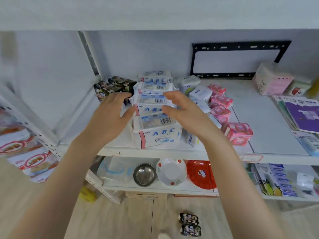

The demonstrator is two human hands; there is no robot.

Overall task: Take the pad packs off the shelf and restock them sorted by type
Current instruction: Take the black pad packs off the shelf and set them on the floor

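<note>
Large white ABC pad packs stand in a row running front to back on the white shelf (269, 121); the front one (156, 134) is at the shelf edge. My left hand (110, 114) and my right hand (181, 109) flank the second ABC pack (150, 104), thumbs and fingertips touching its two ends, fingers loosely spread. Black floral packs (112, 87) lie left of the row, partly behind my left fingers. Small white ABC packs (200, 92) sit right of the row. Further right is a line of pink packs (240, 133). Two black packs (189, 223) lie on the floor.
A black wall bracket (241, 59) hangs behind the shelf. At the right are a pink-and-white box (272, 80) and a purple booklet (303, 114). The lower shelf holds a steel bowl (144, 174), a white bowl (170, 171) and a red plate (200, 175). Red-and-white packets (17, 145) fill the left rack.
</note>
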